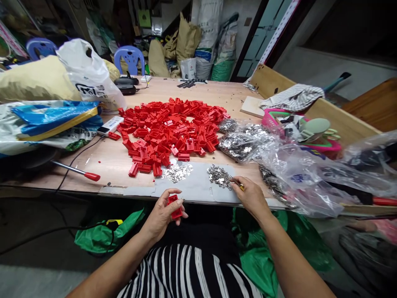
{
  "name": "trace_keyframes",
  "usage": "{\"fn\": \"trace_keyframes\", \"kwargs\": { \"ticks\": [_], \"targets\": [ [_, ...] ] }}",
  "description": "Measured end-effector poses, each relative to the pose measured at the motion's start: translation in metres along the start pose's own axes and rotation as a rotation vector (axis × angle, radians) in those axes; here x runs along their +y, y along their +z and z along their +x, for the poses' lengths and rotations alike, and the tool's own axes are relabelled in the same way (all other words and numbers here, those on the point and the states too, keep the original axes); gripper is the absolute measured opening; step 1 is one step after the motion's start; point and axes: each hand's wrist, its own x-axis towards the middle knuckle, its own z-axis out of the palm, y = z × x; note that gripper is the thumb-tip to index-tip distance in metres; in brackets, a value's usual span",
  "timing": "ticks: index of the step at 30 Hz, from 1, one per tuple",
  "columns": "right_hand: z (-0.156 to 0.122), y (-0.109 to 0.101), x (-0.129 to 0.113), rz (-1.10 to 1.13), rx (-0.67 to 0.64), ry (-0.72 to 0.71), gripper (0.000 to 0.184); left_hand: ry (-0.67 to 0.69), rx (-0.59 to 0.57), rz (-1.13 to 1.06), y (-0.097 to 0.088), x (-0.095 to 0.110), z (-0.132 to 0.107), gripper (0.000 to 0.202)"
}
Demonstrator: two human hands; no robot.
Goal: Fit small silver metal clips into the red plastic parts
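Observation:
My left hand point(167, 211) is closed round a small red plastic case point(175, 206), held just off the table's front edge with its hollow side showing. In my right hand point(250, 196) is a thin pair of tweezers point(238, 183) with a yellowish grip. Their tip is at the right edge of a pile of small metal pieces point(219, 176). Left of that pile, flat shiny metal pieces point(177, 172) lie on the same grey sheet point(198, 184). Behind them spreads a large heap of red plastic cases point(170, 128).
Clear plastic bags of metal parts point(248, 140) lie on the right, beside a pink basket point(273, 122). On the left are a red-tipped lever point(92, 176), a white device point(110, 125) with a cable, and stuffed sacks point(40, 78). Green bags point(108, 236) hang below the table edge.

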Motion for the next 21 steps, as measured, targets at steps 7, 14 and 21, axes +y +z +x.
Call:
{"fn": "trace_keyframes", "kwargs": {
  "ticks": [7,14,21],
  "targets": [
    [0.003,0.010,-0.002,-0.069,-0.037,-0.047,0.017,-0.086,-0.005,-0.144,0.002,0.002,-0.001,0.041],
    [0.001,-0.003,-0.006,-0.014,-0.037,-0.048,0.018,-0.097,-0.075,-0.215,0.000,0.002,-0.002,0.045],
    [-0.011,0.000,-0.033,0.316,-0.108,-0.025,0.025,0.248,0.028,0.179,0.000,-0.007,0.002,0.041]
  ]
}}
